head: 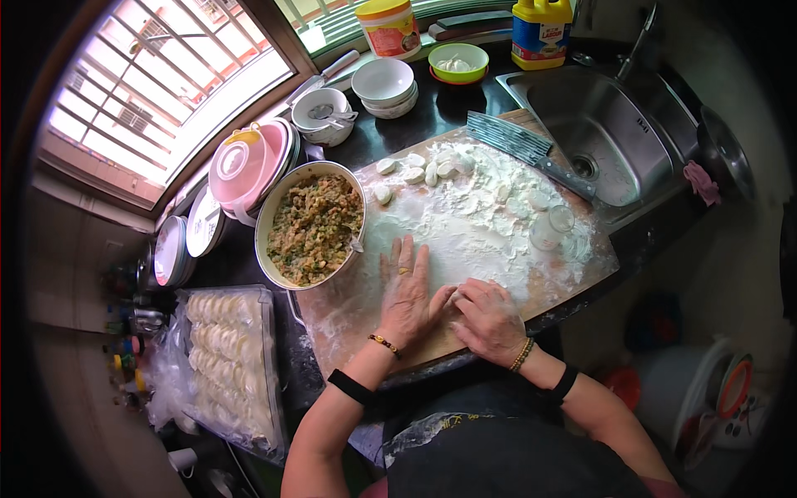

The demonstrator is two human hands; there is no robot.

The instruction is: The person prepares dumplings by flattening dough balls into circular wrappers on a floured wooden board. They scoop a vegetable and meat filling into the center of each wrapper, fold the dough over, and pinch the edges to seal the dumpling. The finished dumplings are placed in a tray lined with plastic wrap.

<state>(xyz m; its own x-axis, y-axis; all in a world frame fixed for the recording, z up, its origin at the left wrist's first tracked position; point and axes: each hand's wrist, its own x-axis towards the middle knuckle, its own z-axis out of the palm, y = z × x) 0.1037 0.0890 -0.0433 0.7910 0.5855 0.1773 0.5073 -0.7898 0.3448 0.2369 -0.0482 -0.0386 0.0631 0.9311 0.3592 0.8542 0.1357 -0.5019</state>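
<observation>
My left hand (405, 305) lies palm down on a floured wooden board (336, 333), its fingers spread and nothing in its grasp. Beside its thumb, my right hand (489, 320) rests with curled fingers; whether something sits under them is hidden. Loose white flour (485, 187) covers much of the board. Several small dough pieces (414, 175) lie at its far side, and a clear glass jar (551, 229) is on the right. Across the far right edge lies a cleaver (514, 137). Left of my left hand, an enamel basin (260, 255) holds chopped filling (314, 230) with a spoon handle (356, 245) showing.
A clear tray (274, 367) with rows of dumplings (227, 361) stands at lower left. Stacked plates (171, 249), a pink lid (240, 162) and white bowls (383, 81) line the window side. A green bowl (457, 62) holds garlic. The steel sink (585, 118) is at right.
</observation>
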